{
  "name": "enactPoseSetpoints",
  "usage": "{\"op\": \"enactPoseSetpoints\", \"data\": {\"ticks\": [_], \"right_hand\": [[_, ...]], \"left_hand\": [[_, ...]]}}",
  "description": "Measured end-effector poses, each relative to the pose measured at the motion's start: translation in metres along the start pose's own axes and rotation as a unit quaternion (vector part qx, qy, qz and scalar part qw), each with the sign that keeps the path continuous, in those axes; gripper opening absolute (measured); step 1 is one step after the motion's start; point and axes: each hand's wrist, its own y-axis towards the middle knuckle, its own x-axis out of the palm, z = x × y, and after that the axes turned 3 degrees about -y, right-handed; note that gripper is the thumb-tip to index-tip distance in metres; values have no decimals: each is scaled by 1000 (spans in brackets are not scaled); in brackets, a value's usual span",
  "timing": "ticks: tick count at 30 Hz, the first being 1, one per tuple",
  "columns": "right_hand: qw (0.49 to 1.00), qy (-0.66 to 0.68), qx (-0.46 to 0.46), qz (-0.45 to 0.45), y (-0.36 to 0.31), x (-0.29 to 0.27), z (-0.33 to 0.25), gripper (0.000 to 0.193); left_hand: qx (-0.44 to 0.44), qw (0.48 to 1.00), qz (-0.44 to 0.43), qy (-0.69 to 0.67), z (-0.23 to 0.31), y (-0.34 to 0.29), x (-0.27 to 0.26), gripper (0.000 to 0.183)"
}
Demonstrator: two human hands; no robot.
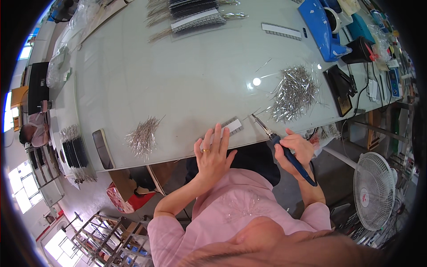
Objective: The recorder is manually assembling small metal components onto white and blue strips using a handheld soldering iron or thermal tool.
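My left hand (212, 153) lies with fingers stretched out over a narrow grey strip with a white band (233, 126), near the table's front edge. Its fingertips rest on the strip and hide part of it. In my right hand (296, 152) is a soldering iron with a dark blue handle (291, 159), gripped with the fingers closed round it. The iron's metal tip points left and away from me, just right of the strip and apart from it. Thin silvery wire pieces form a large pile (296, 93) beyond the iron and a smaller pile (143, 137) left of my left hand.
A phone (103, 149) lies at the left edge. Stacked strips with wire ends (195, 15) are at the far side, near another strip (281, 31). At right stand a blue tape dispenser (322, 33) and a black stand (340, 91). A fan (376, 191) is beside the table.
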Motion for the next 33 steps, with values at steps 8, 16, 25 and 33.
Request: {"op": "enactPoseSetpoints", "data": {"ticks": [8,16,25,33], "right_hand": [[1000,6,-11,-10,5,3,-4,22],[1000,-5,0,-11,0,-1,9,20],[997,23,47,53,11,9,29,18],[948,170,187,194,-8,12,65,13]], "left_hand": [[-5,1000,0,16,1,-3,-1,71],[12,1000,3,-8,-12,-7,7,71],[139,985,106,0,-38,-24,-1,36],[130,984,61,-106,-68,65,-62,32]]}}
